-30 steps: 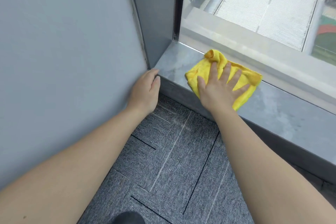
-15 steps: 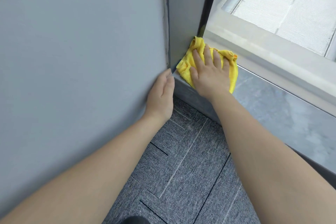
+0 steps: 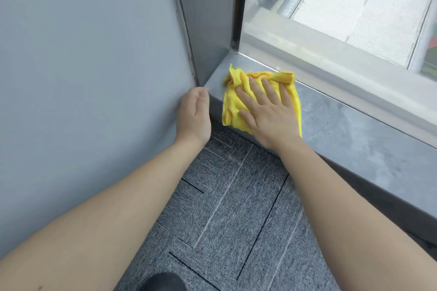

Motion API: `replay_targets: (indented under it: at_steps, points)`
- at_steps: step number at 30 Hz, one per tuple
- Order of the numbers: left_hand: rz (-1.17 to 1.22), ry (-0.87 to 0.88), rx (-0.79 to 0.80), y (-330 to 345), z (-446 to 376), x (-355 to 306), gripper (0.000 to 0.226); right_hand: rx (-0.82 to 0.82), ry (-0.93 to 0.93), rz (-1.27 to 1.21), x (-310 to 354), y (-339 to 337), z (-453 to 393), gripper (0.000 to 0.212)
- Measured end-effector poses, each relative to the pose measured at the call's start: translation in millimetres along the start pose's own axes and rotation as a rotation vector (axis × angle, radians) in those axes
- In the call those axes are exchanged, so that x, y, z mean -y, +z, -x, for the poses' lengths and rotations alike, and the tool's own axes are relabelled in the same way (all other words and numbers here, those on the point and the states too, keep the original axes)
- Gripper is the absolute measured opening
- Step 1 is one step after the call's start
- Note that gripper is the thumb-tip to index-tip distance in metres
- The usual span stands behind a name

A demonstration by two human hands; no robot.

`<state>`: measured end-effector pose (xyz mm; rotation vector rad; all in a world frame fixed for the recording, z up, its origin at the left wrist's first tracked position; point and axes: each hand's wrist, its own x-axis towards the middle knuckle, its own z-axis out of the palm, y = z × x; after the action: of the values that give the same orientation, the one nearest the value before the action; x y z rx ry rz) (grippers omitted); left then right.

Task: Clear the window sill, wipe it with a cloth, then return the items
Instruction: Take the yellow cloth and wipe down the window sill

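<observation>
A yellow cloth (image 3: 233,101) lies flat on the grey window sill (image 3: 350,130), a short way from its left end. My right hand (image 3: 267,113) presses on the cloth with spread fingers. My left hand (image 3: 195,113) rests flat against the grey wall (image 3: 89,73), beside the sill's left corner, holding nothing. No items stand on the visible part of the sill.
The sill ends on the left at a dark grey side panel (image 3: 208,19). The window glass (image 3: 343,7) rises behind the sill. Grey carpet tiles (image 3: 236,208) cover the floor below, and a dark shoe tip (image 3: 163,282) shows at the bottom edge.
My right hand pushed the cloth left into the sill's corner, then drew it back a little to the right. My left hand stayed on the wall.
</observation>
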<state>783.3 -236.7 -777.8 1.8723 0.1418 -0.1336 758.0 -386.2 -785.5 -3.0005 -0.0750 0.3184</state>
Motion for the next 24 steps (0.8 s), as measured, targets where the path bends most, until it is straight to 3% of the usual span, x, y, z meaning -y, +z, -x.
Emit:
replay_targets:
  at_steps: [11,13,19,24]
  points:
    - [-0.01,0.067,0.104,4.7,-31.3,-10.1,0.043,-0.154,0.762,-0.338,15.8,-7.0,-35.2,0.058]
    - [-0.043,0.098,0.129,6.6,-35.1,-9.5,0.045,-0.125,0.741,-0.316,22.5,-9.0,-47.8,0.059]
    - [-0.051,0.154,0.159,20.6,-49.2,-18.9,0.059,-0.052,0.334,-0.14,0.6,-7.3,-33.2,0.053]
    - [-0.098,0.167,0.182,38.2,-54.7,-28.1,0.057,0.026,0.278,-0.066,-34.1,-6.0,-2.9,0.053]
